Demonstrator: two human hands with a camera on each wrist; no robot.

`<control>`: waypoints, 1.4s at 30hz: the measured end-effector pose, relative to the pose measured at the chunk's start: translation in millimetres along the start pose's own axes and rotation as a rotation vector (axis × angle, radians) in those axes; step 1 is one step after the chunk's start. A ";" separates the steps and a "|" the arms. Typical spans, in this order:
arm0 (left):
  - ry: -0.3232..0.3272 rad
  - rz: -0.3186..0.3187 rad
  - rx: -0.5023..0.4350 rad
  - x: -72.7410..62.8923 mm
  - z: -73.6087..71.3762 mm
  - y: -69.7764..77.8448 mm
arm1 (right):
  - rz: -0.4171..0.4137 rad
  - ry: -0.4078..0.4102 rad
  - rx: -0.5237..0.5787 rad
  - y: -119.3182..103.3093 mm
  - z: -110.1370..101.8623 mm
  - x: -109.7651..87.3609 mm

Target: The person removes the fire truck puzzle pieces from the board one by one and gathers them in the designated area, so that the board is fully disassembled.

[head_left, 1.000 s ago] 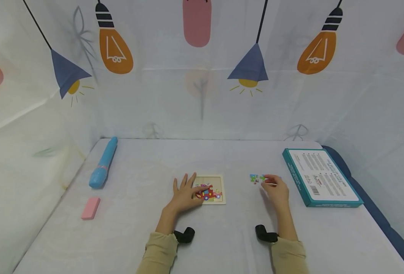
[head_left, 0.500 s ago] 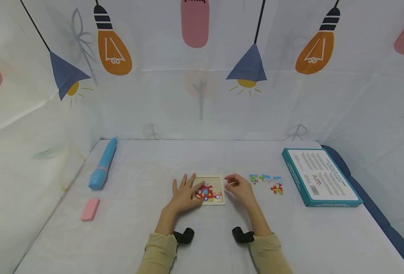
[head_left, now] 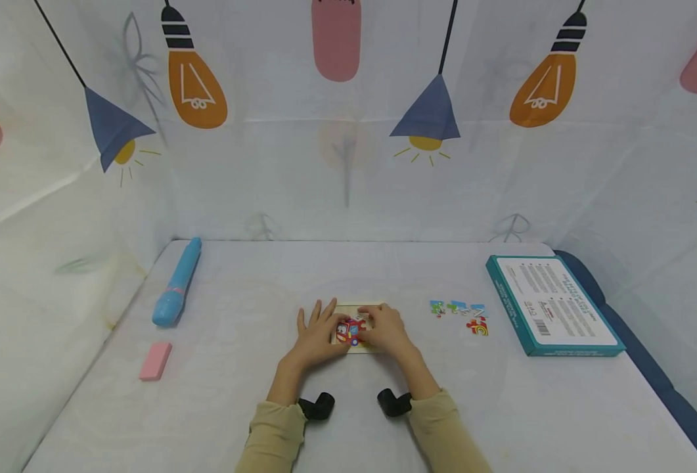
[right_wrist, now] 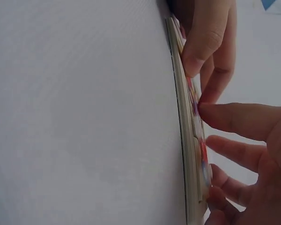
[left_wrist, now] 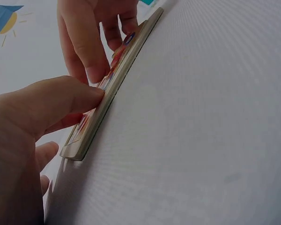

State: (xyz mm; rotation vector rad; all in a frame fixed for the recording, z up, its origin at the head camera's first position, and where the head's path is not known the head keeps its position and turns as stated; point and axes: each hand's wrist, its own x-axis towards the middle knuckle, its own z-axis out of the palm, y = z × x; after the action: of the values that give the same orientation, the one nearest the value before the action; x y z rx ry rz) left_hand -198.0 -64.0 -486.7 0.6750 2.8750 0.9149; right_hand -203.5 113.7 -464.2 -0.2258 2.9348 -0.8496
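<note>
A small framed jigsaw puzzle (head_left: 362, 351) lies on the table between both hands, with red vehicle pieces (head_left: 348, 332) set in its middle. My left hand (head_left: 314, 336) rests on its left side with fingers spread; in the left wrist view its thumb (left_wrist: 77, 97) presses the near rim. My right hand (head_left: 388, 330) is over the frame's right part. In the right wrist view its fingertips (right_wrist: 210, 140) touch the pieces, and no piece is seen pinched between them. Part of the picture is hidden under the hands.
Several loose puzzle pieces (head_left: 478, 326) lie to the right of the frame. Beyond them is a teal box (head_left: 558, 302). At the left are a blue microphone-shaped object (head_left: 177, 286) and a pink block (head_left: 156, 361). A printed curtain (head_left: 348, 177) hangs behind the table.
My right hand has moved left from the loose pieces onto the puzzle frame, uncovering those pieces on the table. My left hand has stayed on the frame's left side.
</note>
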 end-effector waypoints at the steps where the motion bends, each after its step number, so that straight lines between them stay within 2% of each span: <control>1: 0.000 0.000 -0.003 -0.2 -0.3 0.2 | 0.003 -0.007 -0.028 -0.8 0.6 0.6; 5: 0.002 0.003 -0.009 -0.4 -0.6 0.4 | 0.013 -0.028 -0.031 -4.4 0.5 2.1; 11: -0.001 -0.006 -0.013 -0.2 0.3 -0.5 | 0.037 -0.028 0.079 -6.9 -2.2 4.3; 15: -0.004 -0.008 -0.017 -0.2 0.8 -0.7 | -0.009 -0.001 0.128 -5.7 -2.9 4.5; 18: -0.009 -0.012 -0.017 -0.1 0.5 0.1 | -0.040 0.000 0.210 -4.1 -3.4 3.0; 24: -0.012 -0.017 -0.016 -0.1 0.6 0.2 | 0.011 -0.018 0.448 1.9 -7.9 1.1; 27: -0.006 -0.019 -0.014 0.0 1.2 -0.4 | 0.035 -0.002 0.501 6.3 -13.1 -0.1; 33: -0.002 -0.011 -0.019 -0.5 1.9 -1.2 | 0.101 0.043 0.551 24.3 -25.4 -3.3; 42: 0.005 0.003 -0.030 -0.5 2.0 -1.9 | 0.272 0.019 0.548 59.2 -60.0 -22.8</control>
State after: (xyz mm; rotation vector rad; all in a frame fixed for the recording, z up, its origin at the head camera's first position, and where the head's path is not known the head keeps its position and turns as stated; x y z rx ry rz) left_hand -198.0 -64.5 -489.5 0.6759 2.8587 0.9594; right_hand -195.0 198.3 -444.6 0.2121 2.5290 -1.5437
